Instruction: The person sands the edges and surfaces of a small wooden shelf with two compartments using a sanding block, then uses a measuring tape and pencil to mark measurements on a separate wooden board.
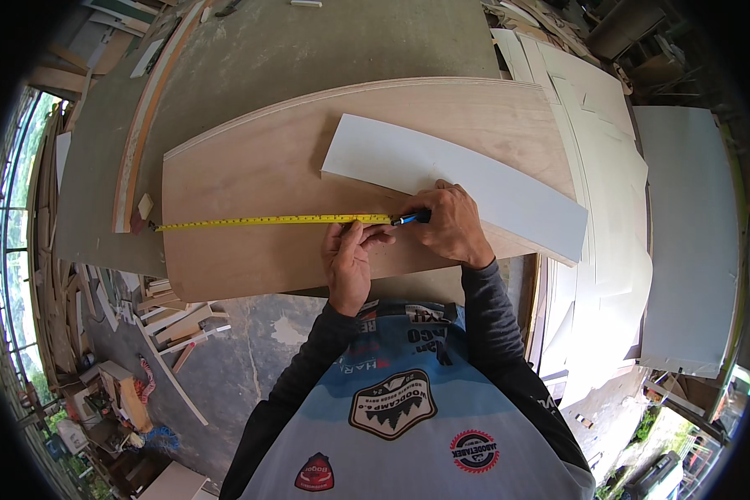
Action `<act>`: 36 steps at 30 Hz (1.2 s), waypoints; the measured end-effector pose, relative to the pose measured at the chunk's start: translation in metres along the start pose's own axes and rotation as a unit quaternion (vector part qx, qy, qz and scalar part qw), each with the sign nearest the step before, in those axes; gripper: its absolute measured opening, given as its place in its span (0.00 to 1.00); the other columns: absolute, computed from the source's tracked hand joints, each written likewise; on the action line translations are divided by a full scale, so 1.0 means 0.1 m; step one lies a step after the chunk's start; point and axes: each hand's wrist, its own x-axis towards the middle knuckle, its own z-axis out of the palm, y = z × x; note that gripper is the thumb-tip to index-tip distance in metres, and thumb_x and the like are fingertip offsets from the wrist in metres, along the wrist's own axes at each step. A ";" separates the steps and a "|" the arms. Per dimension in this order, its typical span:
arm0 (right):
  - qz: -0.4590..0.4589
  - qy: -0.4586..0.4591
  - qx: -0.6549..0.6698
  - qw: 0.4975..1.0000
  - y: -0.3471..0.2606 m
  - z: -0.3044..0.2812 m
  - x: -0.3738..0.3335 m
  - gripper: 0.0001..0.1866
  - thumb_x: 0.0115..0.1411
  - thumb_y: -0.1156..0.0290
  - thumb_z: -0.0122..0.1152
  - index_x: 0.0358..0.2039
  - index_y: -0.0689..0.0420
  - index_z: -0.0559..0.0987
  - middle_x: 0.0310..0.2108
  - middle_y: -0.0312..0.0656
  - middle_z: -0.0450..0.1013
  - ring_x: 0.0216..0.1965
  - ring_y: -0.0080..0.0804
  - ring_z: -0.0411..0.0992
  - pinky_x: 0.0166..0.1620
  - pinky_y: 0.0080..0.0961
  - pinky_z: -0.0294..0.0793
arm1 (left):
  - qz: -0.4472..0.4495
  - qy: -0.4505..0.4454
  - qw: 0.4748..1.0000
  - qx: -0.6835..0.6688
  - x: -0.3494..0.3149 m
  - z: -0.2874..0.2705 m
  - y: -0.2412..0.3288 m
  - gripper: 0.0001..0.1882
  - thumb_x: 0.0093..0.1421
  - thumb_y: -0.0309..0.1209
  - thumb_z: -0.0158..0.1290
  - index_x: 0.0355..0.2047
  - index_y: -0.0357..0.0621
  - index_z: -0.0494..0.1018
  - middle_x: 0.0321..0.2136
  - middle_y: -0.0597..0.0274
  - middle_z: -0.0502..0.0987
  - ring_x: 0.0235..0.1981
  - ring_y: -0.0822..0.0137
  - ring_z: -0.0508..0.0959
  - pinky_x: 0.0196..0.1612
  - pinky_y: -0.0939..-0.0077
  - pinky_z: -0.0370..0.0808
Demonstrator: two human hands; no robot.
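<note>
Pen (411,218) mostly hidden in closed right hand (450,225). Left hand (347,262) fingers pin tape measure (267,221) on plywood sheet (242,167). White panel (475,179) just beyond right hand.

Dark grey long sleeves (483,312) under a blue-and-white jersey (417,417) bearing round badges.

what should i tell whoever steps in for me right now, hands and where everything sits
Left hand presses the yellow tape measure flat on the plywood sheet. Right hand holds a blue pen with its tip at the tape's near end. The tape runs left, its hook at the sheet's left edge. A white panel lies on the plywood beyond the hands. Done: tape stretched out and held. No mark is visible yet, so marking is likely left.
</note>
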 end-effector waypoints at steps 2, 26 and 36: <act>0.002 -0.002 -0.003 1.000 -0.02 -0.01 0.00 0.10 0.45 0.67 0.70 0.31 0.50 0.88 0.26 0.37 0.80 0.32 0.38 0.72 0.43 0.34 0.71 | 0.001 0.002 1.000 -0.002 0.00 0.00 0.00 0.12 0.73 0.28 0.44 0.52 0.35 0.70 0.44 0.47 0.81 0.42 0.53 0.84 0.43 0.61 0.82; 0.023 0.075 0.408 0.910 -0.03 -0.21 0.26 0.19 0.70 0.58 0.52 0.42 0.61 0.82 0.38 0.37 0.80 0.36 0.30 0.72 0.45 0.30 0.70 | 0.051 0.099 0.987 0.116 -0.03 -0.19 0.24 0.10 0.72 0.31 0.47 0.48 0.36 0.68 0.42 0.46 0.81 0.43 0.56 0.84 0.41 0.66 0.80; -0.012 -0.060 0.422 0.904 0.11 0.14 1.45 0.21 0.72 0.58 0.46 0.39 0.62 0.81 0.34 0.38 0.77 0.34 0.22 0.71 0.37 0.21 0.69 | 0.086 0.142 0.979 0.121 0.10 -0.48 0.26 0.09 0.71 0.29 0.47 0.46 0.35 0.69 0.41 0.47 0.81 0.40 0.55 0.85 0.39 0.66 0.82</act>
